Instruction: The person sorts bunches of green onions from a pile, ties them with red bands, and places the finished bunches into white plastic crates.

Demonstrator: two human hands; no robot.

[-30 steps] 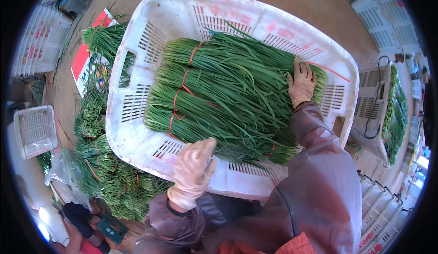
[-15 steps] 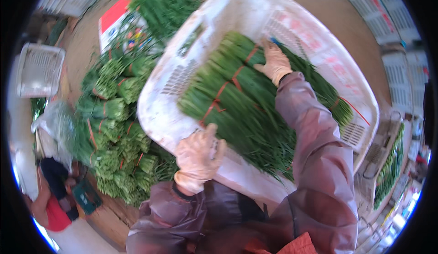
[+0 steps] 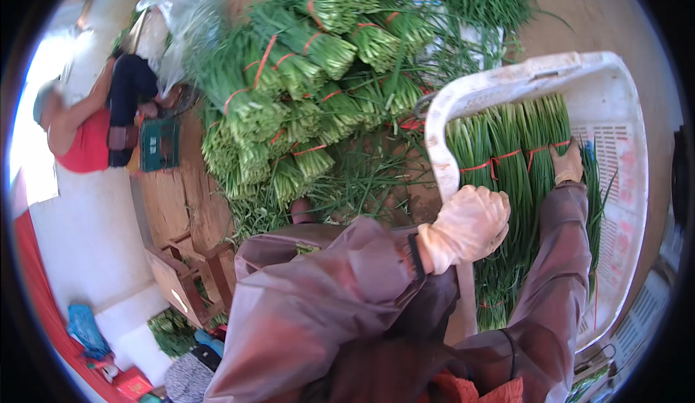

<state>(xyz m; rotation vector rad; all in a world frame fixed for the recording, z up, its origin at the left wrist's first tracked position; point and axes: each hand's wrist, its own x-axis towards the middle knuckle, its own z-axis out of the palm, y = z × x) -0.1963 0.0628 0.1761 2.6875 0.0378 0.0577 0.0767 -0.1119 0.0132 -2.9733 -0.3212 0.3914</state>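
Green leafy bundles, apparently garlic chives (image 3: 514,142), lie side by side in a white plastic crate (image 3: 630,106), tied with red bands. My gloved right hand (image 3: 568,163) rests at the right edge of these bundles, thumb apart and fingers stretched down along their side. On the crate's near left rim, my gloved left hand (image 3: 469,226) is closed in a fist around the edge; its fingertips are hidden. More leaves lie under my right forearm, partly covered by the sleeve.
A large pile of tied bundles (image 3: 304,85) lies on the floor to the left, with loose leaves (image 3: 362,179) around it. A wooden stool (image 3: 184,280) stands at lower left. Farther left, a person in red (image 3: 87,139) sits near a green crate (image 3: 159,145).
My view has swung left, so the crate appears farther right and the floor pile nearer the middle. My left hand has closed on the rim; my right hand stays at the bundles' edge.
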